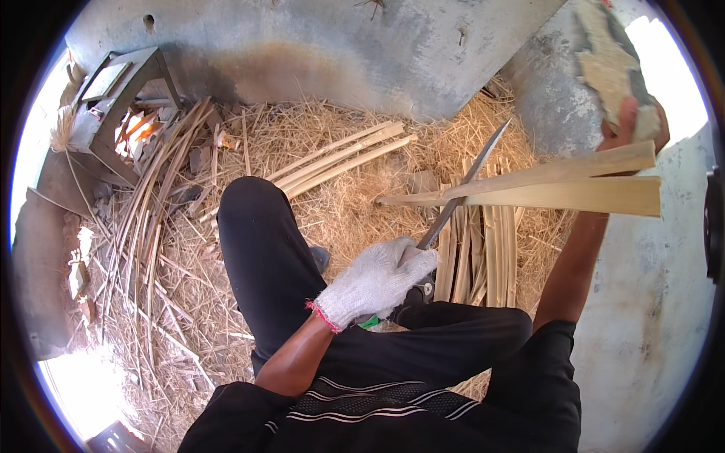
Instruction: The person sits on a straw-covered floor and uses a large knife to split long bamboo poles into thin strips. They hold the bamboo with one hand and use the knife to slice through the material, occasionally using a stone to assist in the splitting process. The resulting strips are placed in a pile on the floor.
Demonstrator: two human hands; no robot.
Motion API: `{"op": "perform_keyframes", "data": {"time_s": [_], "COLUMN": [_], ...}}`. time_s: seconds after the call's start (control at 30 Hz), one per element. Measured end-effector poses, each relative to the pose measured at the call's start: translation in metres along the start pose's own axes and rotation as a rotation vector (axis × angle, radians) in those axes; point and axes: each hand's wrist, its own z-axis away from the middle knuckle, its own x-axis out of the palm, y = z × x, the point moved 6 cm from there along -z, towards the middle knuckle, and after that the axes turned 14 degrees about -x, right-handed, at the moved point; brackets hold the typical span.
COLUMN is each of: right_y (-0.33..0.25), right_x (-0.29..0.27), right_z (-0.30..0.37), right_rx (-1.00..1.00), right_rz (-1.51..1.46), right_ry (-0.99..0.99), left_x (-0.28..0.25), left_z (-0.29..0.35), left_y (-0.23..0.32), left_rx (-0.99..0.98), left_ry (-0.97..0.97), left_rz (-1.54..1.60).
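The gloved left hand [381,279] curls round a knife [483,155]; ahead of that grip, its blade crosses a split bamboo strip [589,195] that forks rightward. The bare right hand [625,124] appears clasped round a rough, blurred slab [610,64]. Keeping the blade centred in the split should keep both halves even.

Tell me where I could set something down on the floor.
Likeliest room: the shavings between the left knee, gloved left hand and knife. Crowded: under the split bamboo, where slats lie, and beside the stool, where long strips lie.
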Motion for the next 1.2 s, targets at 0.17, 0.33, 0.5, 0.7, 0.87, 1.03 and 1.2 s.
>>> {"op": "perform_keyframes", "data": {"time_s": [0.17, 0.33, 0.5, 0.7, 0.87, 1.03, 1.2], "right_y": [0.081, 0.055, 0.026, 0.006, -0.007, -0.017, -0.024], "right_x": [-0.019, 0.033, -0.001, -0.049, -0.055, -0.054, -0.074], "right_z": [0.108, 0.136, 0.165, 0.193, 0.177, 0.167, 0.15], "right_rx": [0.048, 0.21, 0.48, 0.478, 0.423, 0.473, 0.375], "right_rz": [0.073, 0.244, 0.145, 0.209, 0.204, 0.307, 0.4], "right_ry": [-0.414, -0.473, -0.177, -0.057, 0.053, 0.016, 0.104], "left_x": [-0.028, -0.068, -0.121, -0.139, -0.127, -0.09, -0.068], "left_z": [0.024, 0.012, -0.003, -0.018, -0.028, -0.035, -0.027], "left_y": [0.039, 0.027, 0.063, 0.086, 0.119, 0.128, 0.131], "left_rx": [-0.249, -0.302, -0.055, 0.098, 0.461, 0.399, 0.377], "left_ry": [-0.205, -0.216, 0.492, 0.578, 0.701, 0.694, 0.682], "left_rz": [0.19, 0.147, -0.55, -0.882, -1.033, -1.102, -1.155]}}
